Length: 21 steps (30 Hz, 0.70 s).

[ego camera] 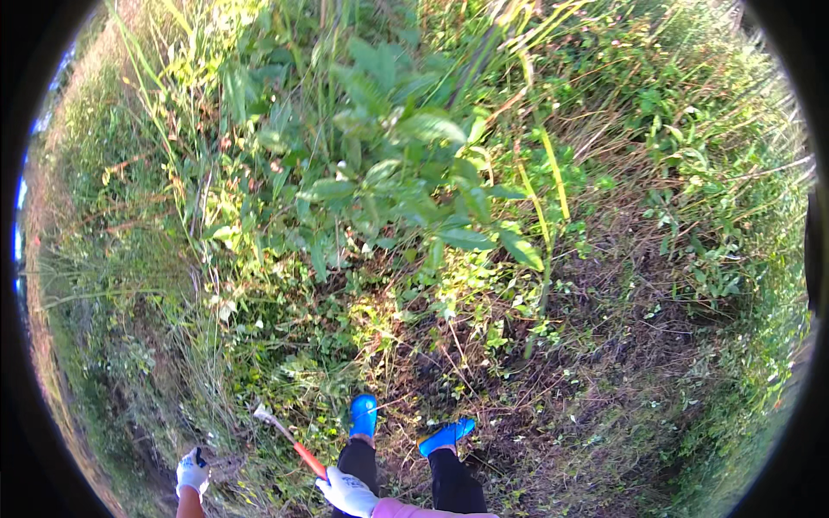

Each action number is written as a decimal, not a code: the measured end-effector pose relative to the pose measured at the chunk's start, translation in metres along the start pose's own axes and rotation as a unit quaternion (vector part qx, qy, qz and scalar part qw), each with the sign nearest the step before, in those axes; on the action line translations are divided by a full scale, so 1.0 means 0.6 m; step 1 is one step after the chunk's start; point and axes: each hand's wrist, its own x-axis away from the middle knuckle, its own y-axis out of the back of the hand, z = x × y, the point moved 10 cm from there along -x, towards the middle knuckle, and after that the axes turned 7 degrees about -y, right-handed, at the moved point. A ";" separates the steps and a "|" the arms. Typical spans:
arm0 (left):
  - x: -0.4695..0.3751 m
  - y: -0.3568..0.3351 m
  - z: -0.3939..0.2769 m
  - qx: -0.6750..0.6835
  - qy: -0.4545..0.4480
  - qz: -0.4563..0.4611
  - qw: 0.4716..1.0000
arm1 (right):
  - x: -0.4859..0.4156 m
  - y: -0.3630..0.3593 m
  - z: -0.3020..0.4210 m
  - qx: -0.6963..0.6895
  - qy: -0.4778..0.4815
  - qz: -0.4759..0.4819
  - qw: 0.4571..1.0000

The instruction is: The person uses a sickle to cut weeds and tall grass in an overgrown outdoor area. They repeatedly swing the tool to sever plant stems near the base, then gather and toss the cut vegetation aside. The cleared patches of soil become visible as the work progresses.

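My right hand (pixel 350 493), in a white work glove and a pink sleeve, is closed around the red handle of a long hand tool (pixel 309 460). The tool slants up and to the left, away from my legs, and ends in a pale metal head (pixel 263 413) just over the weeds. Its exact kind is unclear. Farther left, my gloved left hand (pixel 193 471) hangs low above the grass with its fingers curled. A dark patch shows at its fingertips; whether it grips anything cannot be made out.
Tall leafy weeds (pixel 401 149) rise close in front of me. My blue shoes (pixel 364 414) stand on ground with low plants and brown plant litter (pixel 518 414). Dry stems (pixel 609 129) lean at the upper right, and dense grass (pixel 129 259) grows along the left.
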 end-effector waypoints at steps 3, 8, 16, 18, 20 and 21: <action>0.005 0.012 -0.012 0.030 -0.004 0.004 1.000 | 0.031 0.150 -0.013 -0.005 0.010 -0.183 0.983; -0.052 -0.043 -0.094 0.080 -0.160 0.093 0.979 | 0.134 0.282 -0.112 0.049 -0.069 -0.247 0.965; -0.093 -0.034 -0.239 0.223 -0.306 0.038 0.925 | 0.326 0.382 -0.361 -0.111 -0.121 -0.425 0.890; -0.090 -0.020 -0.241 0.217 -0.268 0.011 0.939 | 0.432 0.397 -0.281 -0.251 -0.220 -0.341 0.879; -0.075 -0.021 -0.284 0.242 -0.193 0.094 0.946 | 0.437 0.403 -0.371 -0.185 -0.224 -0.401 0.869; -0.054 0.014 -0.321 0.205 -0.211 0.091 0.951 | 0.437 0.407 -0.394 -0.149 -0.222 -0.424 0.865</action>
